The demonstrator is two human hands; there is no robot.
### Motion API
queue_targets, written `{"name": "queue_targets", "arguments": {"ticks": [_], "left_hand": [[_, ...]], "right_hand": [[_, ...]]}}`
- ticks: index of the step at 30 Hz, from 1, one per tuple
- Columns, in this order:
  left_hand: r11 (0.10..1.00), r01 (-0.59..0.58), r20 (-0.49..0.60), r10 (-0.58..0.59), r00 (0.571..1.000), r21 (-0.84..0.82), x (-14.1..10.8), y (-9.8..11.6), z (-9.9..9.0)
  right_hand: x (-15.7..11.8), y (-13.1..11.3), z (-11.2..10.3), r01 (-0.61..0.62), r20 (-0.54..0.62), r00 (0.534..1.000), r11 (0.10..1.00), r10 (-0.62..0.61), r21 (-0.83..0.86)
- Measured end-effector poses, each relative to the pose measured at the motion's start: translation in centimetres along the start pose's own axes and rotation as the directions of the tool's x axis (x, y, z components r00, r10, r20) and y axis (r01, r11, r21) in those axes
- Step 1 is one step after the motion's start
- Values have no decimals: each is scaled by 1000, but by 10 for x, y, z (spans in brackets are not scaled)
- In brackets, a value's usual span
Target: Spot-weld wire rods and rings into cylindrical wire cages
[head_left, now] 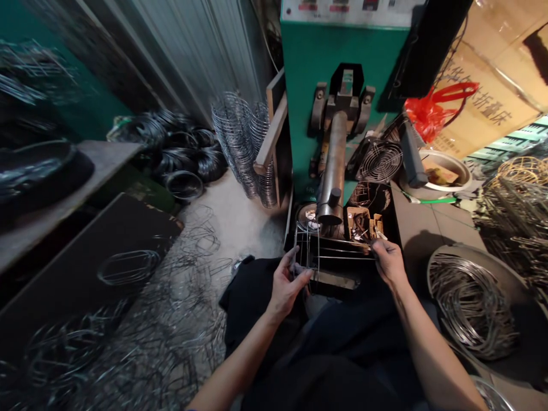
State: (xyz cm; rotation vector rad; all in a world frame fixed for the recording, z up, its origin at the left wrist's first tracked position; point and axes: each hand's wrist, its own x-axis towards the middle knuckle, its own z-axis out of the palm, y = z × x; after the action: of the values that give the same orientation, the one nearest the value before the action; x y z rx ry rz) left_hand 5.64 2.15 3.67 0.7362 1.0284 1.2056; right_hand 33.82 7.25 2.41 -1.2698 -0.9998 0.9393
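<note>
Between my two hands, in front of the green machine (308,85), hangs a thin metal wire frame (318,251). My left hand (287,281) has its fingers closed on the frame's left end. My right hand (389,261) pinches the far right end of its long wires. Just above the frame, the machine's thick steel arm (336,165) points down toward me. Below and behind the arm, a tray holds a round dish (308,217) and a yellowish box (358,224) with small dark parts.
On the right stands a basin (436,257) of bent wire pieces (471,302). Stacked wire rings (244,142) stand left of the machine, near wire coils (166,137). Loose wire loops (180,297) litter the floor. A round fan guard (380,161) leans beside the machine.
</note>
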Motion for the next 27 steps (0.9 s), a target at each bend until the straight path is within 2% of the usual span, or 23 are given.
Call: {"name": "queue_targets", "arguments": {"ticks": [7, 19, 27], "left_hand": [[1000, 11, 15, -11, 1000, 7, 1, 5, 0], [1000, -16, 42, 17, 999, -16, 3, 5, 1], [1000, -12, 36, 13, 999, -22, 5, 5, 4]], "right_hand": [[4, -2, -5, -24, 50, 998, 1000, 24, -1], [6, 13, -7, -137, 83, 987, 990, 138, -17], [11, 11, -4, -134, 113, 984, 991, 135, -14]]}}
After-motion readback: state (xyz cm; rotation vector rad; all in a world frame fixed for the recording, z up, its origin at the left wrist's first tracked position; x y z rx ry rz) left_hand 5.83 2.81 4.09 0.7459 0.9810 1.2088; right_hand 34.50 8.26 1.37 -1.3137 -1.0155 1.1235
